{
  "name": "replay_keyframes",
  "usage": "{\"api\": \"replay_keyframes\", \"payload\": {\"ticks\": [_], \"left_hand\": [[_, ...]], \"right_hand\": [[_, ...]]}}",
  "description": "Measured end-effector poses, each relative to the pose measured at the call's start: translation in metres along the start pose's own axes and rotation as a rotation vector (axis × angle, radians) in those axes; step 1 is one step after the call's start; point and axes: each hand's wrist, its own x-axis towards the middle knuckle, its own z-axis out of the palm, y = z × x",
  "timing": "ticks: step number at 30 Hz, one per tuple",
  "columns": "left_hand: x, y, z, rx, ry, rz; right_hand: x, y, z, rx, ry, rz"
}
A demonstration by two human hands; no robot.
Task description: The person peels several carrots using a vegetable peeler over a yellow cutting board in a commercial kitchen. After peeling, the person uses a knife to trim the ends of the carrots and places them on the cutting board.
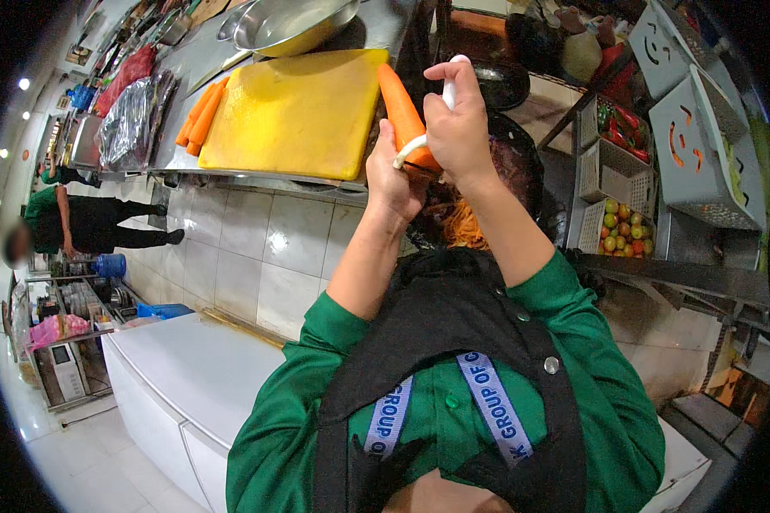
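Note:
My left hand (392,181) is closed around the lower end of a large orange carrot (399,96), which points up and away from me. In my right hand (462,132) is a white-handled peeler (411,149), its curved head lying across the carrot close to my left fingers. Orange peelings (464,226) lie below in a dark, round container (522,158). Left of my hands, a yellow cutting board (291,111) rests on the metal counter. Several carrots (204,120) lie along the board's left edge.
Metal bowls (295,26) stand behind the board. To the right, small baskets hold tomatoes (626,229) and red peppers (624,128), beside grey crates (701,145). A white chest-like unit (197,368) is at lower left. Another person (85,218) stands at far left.

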Motion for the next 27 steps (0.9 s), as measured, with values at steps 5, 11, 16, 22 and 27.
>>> {"api": "replay_keyframes", "payload": {"ticks": [5, 11, 16, 22, 27], "left_hand": [[-0.002, -0.003, 0.011, -0.016, -0.04, -0.079], [0.004, -0.002, 0.007, 0.062, -0.043, 0.064], [0.0, -0.005, 0.011, 0.07, -0.013, 0.111], [-0.013, -0.001, 0.01, 0.168, -0.14, 0.025], [-0.036, -0.014, -0.009, 0.281, -0.189, -0.246]], "right_hand": [[0.004, 0.006, -0.011, -0.094, -0.095, 0.088], [0.006, 0.002, -0.007, -0.095, -0.023, -0.014], [0.002, 0.005, -0.009, -0.058, -0.032, 0.055], [0.022, 0.024, -0.014, -0.122, 0.003, -0.063], [0.098, 0.093, -0.06, -0.235, 0.146, 0.325]]}}
